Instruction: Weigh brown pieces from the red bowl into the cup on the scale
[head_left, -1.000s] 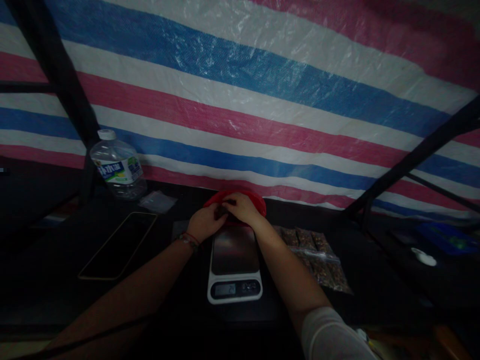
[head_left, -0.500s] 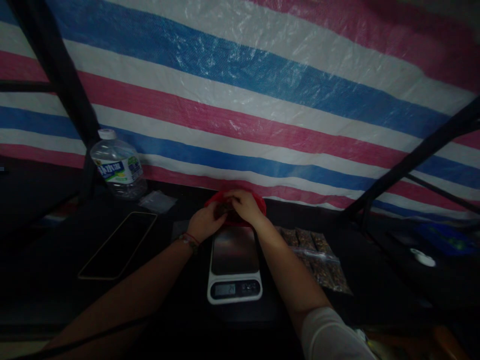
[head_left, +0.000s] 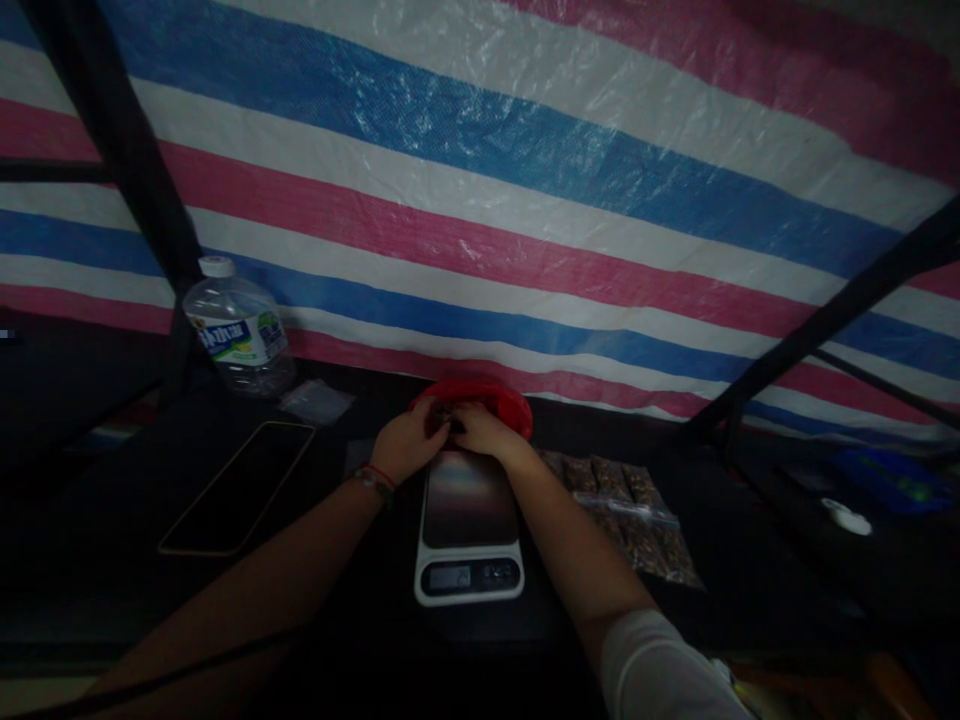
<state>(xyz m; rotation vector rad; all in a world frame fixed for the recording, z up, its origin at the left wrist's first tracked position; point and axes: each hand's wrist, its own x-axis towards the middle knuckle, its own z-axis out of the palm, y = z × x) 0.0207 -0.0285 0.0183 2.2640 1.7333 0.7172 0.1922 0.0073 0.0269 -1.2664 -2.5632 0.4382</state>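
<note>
Both hands are brought to the near side of a red bowl (head_left: pixel 514 407), which is set straight ahead, just beyond the far edge of a white kitchen scale (head_left: pixel 470 505). Its opening looks widest from side to side, across the line of the forearms, while the scale is laid lengthwise between them. Neither hand is clearly nearer: the bowl's left part is reached by the left hand (head_left: pixel 403 442), its middle by the right hand (head_left: pixel 484 432).

The fingers of both hands are bent inward and brought close together over a small dark clump (head_left: pixel 444 412), which seems to be touched by the left fingertips. Whether either hand is closed on it cannot be told, as the light is poor and the fingertips are partly hidden; dried pieces may be what is being handled.

Clear packets of brown bits (head_left: pixel 637 512) are laid right of the scale, near the right forearm. A phone (head_left: pixel 238 490) is placed to the left, with a small clear bag (head_left: pixel 318 402) and a large bottle (head_left: pixel 240 345) beyond it.
</note>
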